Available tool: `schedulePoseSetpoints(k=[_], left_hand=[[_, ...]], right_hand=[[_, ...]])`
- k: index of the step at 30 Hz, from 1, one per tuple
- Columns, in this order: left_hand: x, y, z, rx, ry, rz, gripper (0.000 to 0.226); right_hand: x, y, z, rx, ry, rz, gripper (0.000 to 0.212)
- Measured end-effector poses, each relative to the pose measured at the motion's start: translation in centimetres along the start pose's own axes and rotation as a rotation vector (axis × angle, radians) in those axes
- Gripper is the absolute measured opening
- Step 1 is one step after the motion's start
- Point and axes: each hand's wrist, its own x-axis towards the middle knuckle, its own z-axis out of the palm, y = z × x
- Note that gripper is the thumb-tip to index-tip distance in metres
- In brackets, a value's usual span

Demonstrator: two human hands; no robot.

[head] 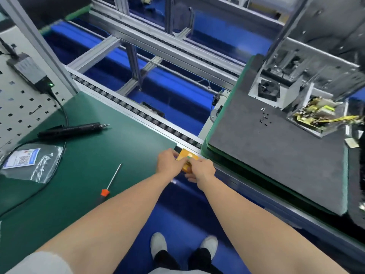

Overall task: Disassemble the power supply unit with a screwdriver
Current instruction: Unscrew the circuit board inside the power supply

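The power supply (314, 113), far right, is open, with yellow wires showing. Both hands, left hand (167, 162) and right hand (201, 169), pinch a small yellow box (186, 158). The screwdriver (111, 180) lies alone on the green mat (79, 194).

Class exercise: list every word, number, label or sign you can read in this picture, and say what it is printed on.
No text is legible.
White-and-blue label in the clear plastic bag: print and code pattern, too blurred.
Grey power adapter box: faint printing, unreadable.
Small white tag on the dark pallet: unreadable.

Both hands (185, 165) together, arms outstretched
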Motion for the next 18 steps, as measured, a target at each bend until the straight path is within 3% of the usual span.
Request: schedulePoseSetpoints(k=[6,18], left_hand=[[1.2,1.3,0.3,-0.038,-0.011,-0.184,0.028],[0.3,0.6,0.1,-0.052,-0.013,-0.082,0.023]], right_hand=[[0.4,-0.2,0.0,0.028,0.017,-0.006,0.028],[-0.6,0.4,-0.9,0.011,-0.073,-0.047,0.021]])
